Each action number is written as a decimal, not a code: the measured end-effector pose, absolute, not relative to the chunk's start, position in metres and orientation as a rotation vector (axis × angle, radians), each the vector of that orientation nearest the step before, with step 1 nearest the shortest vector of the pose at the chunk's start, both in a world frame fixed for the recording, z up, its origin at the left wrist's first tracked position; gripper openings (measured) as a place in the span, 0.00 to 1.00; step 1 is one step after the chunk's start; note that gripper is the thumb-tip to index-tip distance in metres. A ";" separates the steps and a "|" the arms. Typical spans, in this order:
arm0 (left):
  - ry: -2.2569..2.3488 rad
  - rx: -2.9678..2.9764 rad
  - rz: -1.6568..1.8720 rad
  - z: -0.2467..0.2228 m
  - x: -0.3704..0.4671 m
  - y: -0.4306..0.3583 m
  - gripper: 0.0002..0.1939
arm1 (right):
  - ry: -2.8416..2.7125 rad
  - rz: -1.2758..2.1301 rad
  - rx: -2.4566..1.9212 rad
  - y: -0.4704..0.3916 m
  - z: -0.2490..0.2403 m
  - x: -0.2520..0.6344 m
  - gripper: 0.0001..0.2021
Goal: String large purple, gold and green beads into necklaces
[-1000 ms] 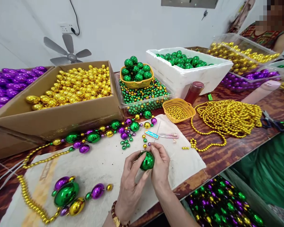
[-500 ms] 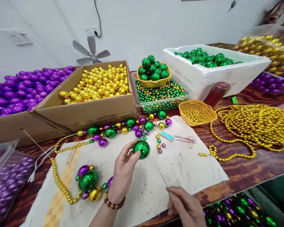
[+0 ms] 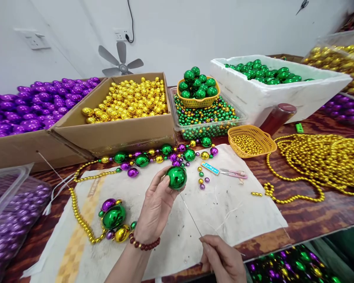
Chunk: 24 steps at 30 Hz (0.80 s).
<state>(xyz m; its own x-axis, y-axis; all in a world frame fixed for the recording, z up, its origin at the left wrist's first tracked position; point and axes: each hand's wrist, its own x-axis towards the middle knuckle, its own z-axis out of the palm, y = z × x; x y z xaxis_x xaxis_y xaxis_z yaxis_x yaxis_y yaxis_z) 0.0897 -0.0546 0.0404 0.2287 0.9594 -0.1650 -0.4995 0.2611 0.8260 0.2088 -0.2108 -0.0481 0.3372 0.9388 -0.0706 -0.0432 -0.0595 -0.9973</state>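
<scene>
My left hand [image 3: 157, 206] closes round a shiny green ball bead [image 3: 177, 178], held above the white cloth [image 3: 203, 220]. Lower down, my right hand [image 3: 221, 257] pinches a long thin needle [image 3: 191, 216]. The needle slants up to the left and its upper end meets the underside of the bead; whether it is inside the hole I cannot tell. Left of my left wrist lies a cluster of large green, purple and gold beads [image 3: 114, 217] joined to a gold bead strand [image 3: 82, 222]. Behind my left hand runs a string of mixed beads [image 3: 142, 160].
A box of gold beads [image 3: 129, 133], a basket of green balls [image 3: 198, 103] and a white foam box [image 3: 283, 96] line the back. Pink-handled scissors [image 3: 233, 173] and small loose beads [image 3: 201, 181] lie on the cloth. Gold strands [image 3: 321, 161] are heaped at right.
My right hand has brought the needle leftward and up, so its upper end now meets the green bead; before, a gap showed. The whole view has shifted slightly.
</scene>
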 end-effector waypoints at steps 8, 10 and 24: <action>0.753 0.666 1.172 0.042 0.094 -0.060 0.13 | -0.893 1.046 -1.368 -0.210 -0.054 0.203 0.12; 0.749 0.648 1.186 0.044 0.095 -0.061 0.14 | -0.894 1.054 -1.369 -0.209 -0.055 0.202 0.12; 0.815 0.674 1.214 0.044 0.104 -0.080 0.16 | -0.871 0.913 -1.349 -0.196 -0.058 0.189 0.11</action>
<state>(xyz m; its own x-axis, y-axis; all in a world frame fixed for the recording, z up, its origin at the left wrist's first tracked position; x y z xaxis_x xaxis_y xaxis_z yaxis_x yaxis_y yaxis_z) 0.1040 -0.0801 0.0443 0.1430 0.9736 -0.1779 -0.5330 0.2273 0.8150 0.1889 -0.1961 -0.0584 0.4057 0.9140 -0.0055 -0.0372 0.0105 -0.9993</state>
